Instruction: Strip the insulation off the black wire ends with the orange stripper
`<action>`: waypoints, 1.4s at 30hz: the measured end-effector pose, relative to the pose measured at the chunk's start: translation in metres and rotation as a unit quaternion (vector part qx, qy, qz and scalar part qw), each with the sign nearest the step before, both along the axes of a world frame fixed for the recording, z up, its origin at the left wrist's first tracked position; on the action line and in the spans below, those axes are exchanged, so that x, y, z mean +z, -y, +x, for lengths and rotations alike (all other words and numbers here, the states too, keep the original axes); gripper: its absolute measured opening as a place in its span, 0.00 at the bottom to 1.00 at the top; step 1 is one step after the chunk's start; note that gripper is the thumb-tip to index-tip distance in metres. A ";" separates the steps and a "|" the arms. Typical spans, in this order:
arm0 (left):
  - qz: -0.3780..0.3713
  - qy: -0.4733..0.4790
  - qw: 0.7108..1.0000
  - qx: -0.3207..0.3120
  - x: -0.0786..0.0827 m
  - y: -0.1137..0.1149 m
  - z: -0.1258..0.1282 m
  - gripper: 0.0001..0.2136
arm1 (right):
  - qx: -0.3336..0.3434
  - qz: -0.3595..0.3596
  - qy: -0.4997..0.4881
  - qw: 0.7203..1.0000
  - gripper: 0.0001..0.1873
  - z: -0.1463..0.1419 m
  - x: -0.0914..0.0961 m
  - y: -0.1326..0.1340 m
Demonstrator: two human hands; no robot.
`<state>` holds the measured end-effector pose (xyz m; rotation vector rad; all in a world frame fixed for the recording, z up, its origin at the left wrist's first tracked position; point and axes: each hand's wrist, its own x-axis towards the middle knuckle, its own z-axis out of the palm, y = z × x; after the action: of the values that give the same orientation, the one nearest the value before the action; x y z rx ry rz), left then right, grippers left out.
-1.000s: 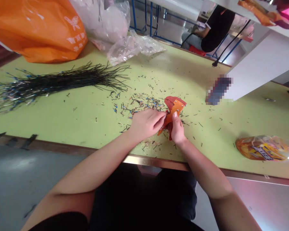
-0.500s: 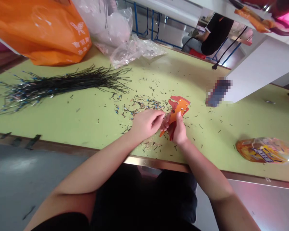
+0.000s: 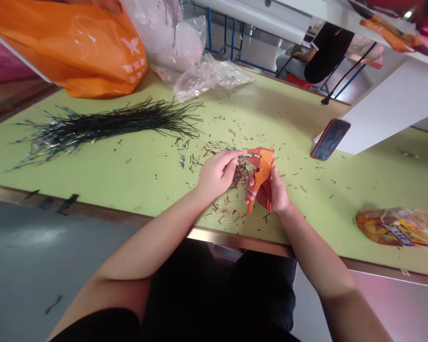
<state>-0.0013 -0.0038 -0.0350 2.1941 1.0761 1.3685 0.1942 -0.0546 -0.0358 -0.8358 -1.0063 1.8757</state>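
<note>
Pale-green tabletop (image 3: 135,176) spreads beneath dark wire clippings (image 3: 241,175), and above them the right hand (image 3: 278,191) clasps an orange-and-red, pistol-shaped tool (image 3: 265,166) by its handles. The left hand (image 3: 216,175) hovers just beside the tool's mouth, whether pinching anything I cannot tell; fingers straying inward during a squeeze could be nipped.

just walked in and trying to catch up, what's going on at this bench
The right hand grips an orange-and-red hand tool, its jaws pointing toward the left hand. The left fingertips are close to those jaws; whether they pinch anything is too small to tell. Short clippings lie scattered around on the green bench, and a bundle of black wires lies off to the left.
</note>
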 end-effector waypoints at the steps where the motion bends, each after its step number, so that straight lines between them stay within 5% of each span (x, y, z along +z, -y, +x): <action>1: 0.002 -0.005 1.000 -0.003 0.000 0.000 0.000 0.14 | 0.000 0.002 0.003 1.000 0.41 0.001 0.000 0.000; 6: -0.036 -0.014 0.998 0.039 -0.002 0.000 -0.002 0.10 | 0.022 0.010 -0.009 1.000 0.41 0.004 -0.007 -0.001; 26: 0.041 -0.184 0.980 0.058 -0.007 -0.004 -0.005 0.13 | -0.007 0.024 0.047 0.999 0.38 0.009 -0.020 -0.001; 42: -0.097 -0.214 0.971 0.055 0.012 -0.001 -0.002 0.15 | -0.067 0.012 0.098 0.993 0.35 -0.016 -0.005 0.008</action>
<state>-0.0033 -0.0029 -0.0227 2.3654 1.4298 0.7979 0.1781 -0.0623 -0.0406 -1.0638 -1.0624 1.6895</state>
